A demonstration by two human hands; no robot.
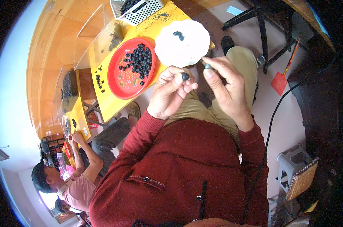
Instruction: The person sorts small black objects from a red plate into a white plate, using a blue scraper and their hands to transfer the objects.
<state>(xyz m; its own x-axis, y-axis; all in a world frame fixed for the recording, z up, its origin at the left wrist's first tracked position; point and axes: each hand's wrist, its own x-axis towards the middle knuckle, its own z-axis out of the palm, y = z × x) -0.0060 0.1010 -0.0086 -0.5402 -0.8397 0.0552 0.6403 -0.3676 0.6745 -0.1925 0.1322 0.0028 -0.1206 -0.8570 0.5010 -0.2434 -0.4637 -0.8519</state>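
Between the thumb and fingers of my left hand [167, 90] is a dark round berry [185, 76] that looks like a blueberry. My right hand [229, 83], just to its right, pinches a small teal-coloured piece [207, 66] between thumb and forefinger; its exact kind is too small to tell. Beyond my hands, a white scalloped plate [179, 49] holds a few dark berries [178, 35]. On the left, a red plate [120, 89] carries a heap of similar dark berries [139, 60]. More berries [99, 80] lie in a loose line on the yellow table [107, 108].
A white perforated basket [139, 16] of dark pieces stands at the table's far end, near a clear panel [94, 34]. A co-worker [80, 174] sits at the lower left. On the right are a grey stool [292, 164], a red fly swatter [279, 83] and a black cable [271, 125].
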